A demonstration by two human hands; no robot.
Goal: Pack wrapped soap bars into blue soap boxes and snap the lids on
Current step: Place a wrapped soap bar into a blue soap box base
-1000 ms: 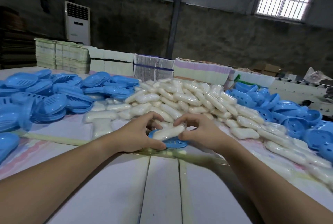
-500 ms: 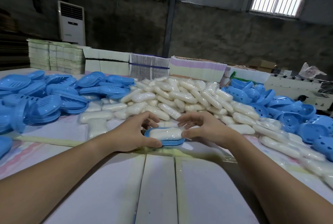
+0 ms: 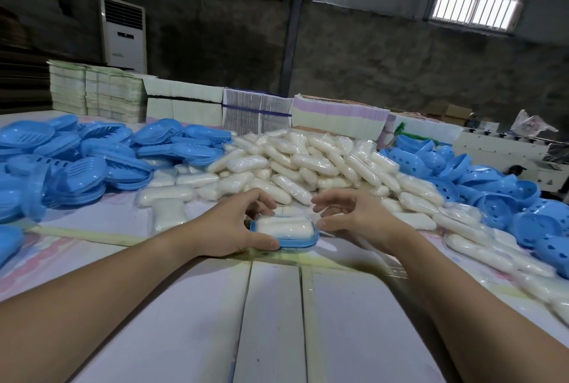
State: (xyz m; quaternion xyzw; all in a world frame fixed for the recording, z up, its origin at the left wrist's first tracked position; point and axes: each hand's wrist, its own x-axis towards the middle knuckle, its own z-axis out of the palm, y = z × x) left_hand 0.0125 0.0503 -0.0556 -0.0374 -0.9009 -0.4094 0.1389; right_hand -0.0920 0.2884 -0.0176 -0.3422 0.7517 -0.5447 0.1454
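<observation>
Since a second ago the soap bar (image 3: 284, 225) has gone from tilted across the blue soap box (image 3: 284, 236) to lying flat in it, and the right hand (image 3: 354, 216) has let go, fingers loosely curled, holding nothing.

Big to small: table (image 3: 271, 321) fills the lower frame; soap pile (image 3: 308, 161) at centre; lids (image 3: 92, 161) heaped at left, more box bases (image 3: 492, 185) at right.

Left hand (image 3: 228, 225) grips the box, thumb on the near rim, fingers curled behind the far edge. Box sits at frame centre, between the hands, right hand just beside its right end.

Risk, as I judge it: wrapper film caught on the rim would stop the lid snapping shut; a one-handed hold could let the box slide.
</observation>
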